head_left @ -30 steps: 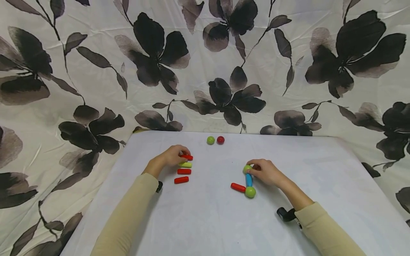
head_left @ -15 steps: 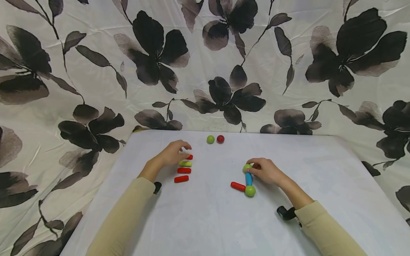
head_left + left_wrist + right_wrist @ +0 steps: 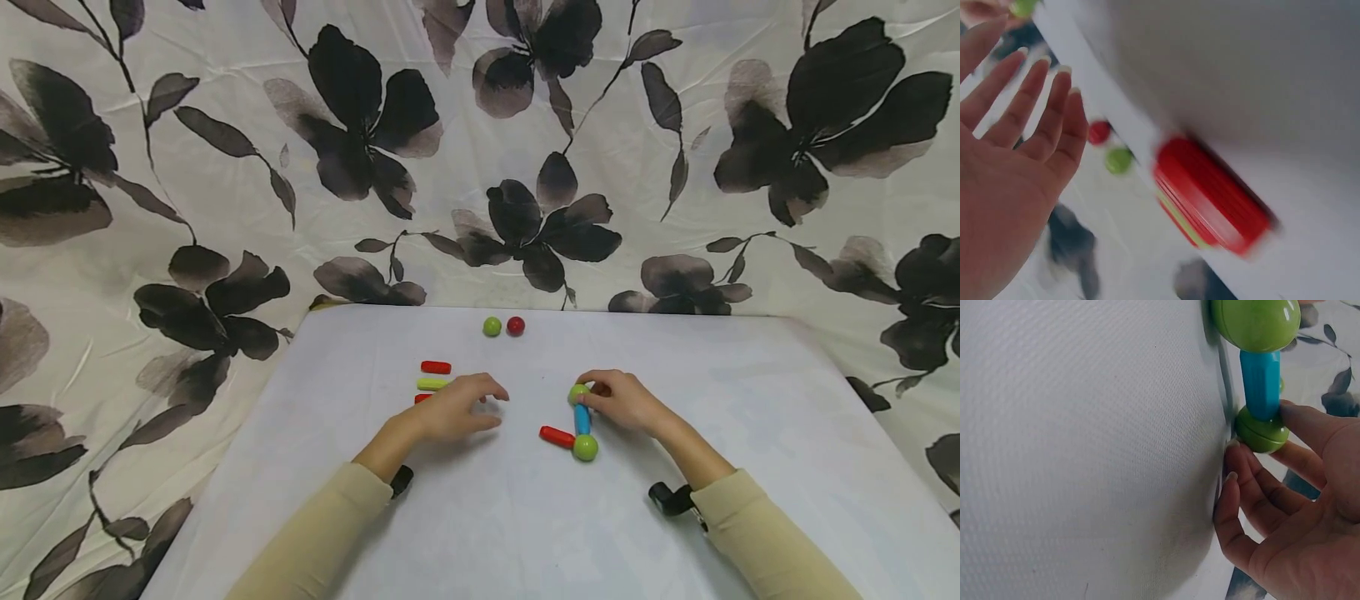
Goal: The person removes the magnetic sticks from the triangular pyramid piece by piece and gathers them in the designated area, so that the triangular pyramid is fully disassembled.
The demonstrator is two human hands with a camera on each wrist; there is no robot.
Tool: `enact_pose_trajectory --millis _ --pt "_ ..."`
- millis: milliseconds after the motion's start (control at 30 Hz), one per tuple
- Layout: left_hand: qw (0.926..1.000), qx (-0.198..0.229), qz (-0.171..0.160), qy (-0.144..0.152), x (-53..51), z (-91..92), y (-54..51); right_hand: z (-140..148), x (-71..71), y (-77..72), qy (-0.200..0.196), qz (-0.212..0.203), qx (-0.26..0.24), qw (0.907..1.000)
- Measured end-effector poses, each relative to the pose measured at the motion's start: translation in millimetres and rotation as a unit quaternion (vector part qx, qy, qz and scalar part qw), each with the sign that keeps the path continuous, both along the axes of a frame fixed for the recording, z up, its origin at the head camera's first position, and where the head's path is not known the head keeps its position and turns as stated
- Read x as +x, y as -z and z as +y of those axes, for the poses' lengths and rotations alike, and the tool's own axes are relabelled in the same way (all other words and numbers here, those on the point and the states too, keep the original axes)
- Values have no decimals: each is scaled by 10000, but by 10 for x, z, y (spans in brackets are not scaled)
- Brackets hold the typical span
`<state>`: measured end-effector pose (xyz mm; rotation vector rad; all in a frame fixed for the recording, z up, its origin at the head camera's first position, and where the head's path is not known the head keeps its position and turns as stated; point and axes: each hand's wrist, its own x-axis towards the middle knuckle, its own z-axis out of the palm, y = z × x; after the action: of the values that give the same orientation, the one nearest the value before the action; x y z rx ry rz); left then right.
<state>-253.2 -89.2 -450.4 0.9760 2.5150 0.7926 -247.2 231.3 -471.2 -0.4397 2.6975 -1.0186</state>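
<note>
My right hand [image 3: 624, 402] pinches a green ball [image 3: 1262, 432] at the far end of a blue stick [image 3: 1261, 384]. The stick's near end meets a second green ball [image 3: 586, 447], and a red stick [image 3: 557, 437] points left from that ball. Between this joined piece and the loose sticks, my left hand [image 3: 459, 407] hovers over the table with fingers spread and nothing in them. Behind it lie a red stick [image 3: 436, 367] and a yellow-green stick [image 3: 432, 384]. Another red stick [image 3: 423, 398] is partly covered by the hand in the head view.
A loose green ball [image 3: 492, 327] and a red ball [image 3: 516, 326] sit side by side near the far edge of the white table [image 3: 675, 358]. A flower-print cloth [image 3: 450, 167] hangs behind the table.
My left hand has let go of the far red stick and moved right and nearer, away from the row of sticks. The right hand keeps its place on the green ball.
</note>
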Motion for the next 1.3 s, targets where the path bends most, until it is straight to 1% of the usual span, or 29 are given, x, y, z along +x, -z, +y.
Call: enact_pose_trajectory --millis 100,200,300,433,567,633,733,833,900,1000,1067,1167,1233,1300 --pt "9994 -195 -154 239 100 212 0 -4 -1 4 42 -18 8 10000" --pt "9984 -376 -216 372 159 400 12 -4 -1 -2 7 -23 -13 10000" --pt "9976 -458 -147 504 171 544 65 -9 -3 -4 8 -19 -37 10000" --pt "9970 -480 -42 606 149 661 138 -9 -12 1 -58 66 -57 9999" --pt "9968 -547 86 578 124 733 185 -9 -6 3 -71 174 -16 9998" --pt "9964 -603 194 564 118 764 189 0 4 1 -69 236 15 9997" --pt "9956 -692 319 551 112 802 205 17 41 -12 -50 223 59 9997" --pt "9952 -744 351 526 120 832 223 35 113 -37 -22 138 129 9998" --pt "9951 -776 355 503 129 850 235 47 182 -62 53 54 171 9998" --pt "9947 -826 379 474 141 867 240 68 294 -114 58 56 231 9997" --pt "9944 -851 403 475 144 871 239 77 367 -151 -74 45 197 9998" --pt "9945 -857 385 454 144 868 236 80 451 -187 -484 -86 53 9988" --pt "9948 -847 361 443 136 863 238 67 481 -190 -741 -230 -90 9969" --pt "9950 -845 330 418 131 859 228 48 493 -173 -863 -347 -151 9956"
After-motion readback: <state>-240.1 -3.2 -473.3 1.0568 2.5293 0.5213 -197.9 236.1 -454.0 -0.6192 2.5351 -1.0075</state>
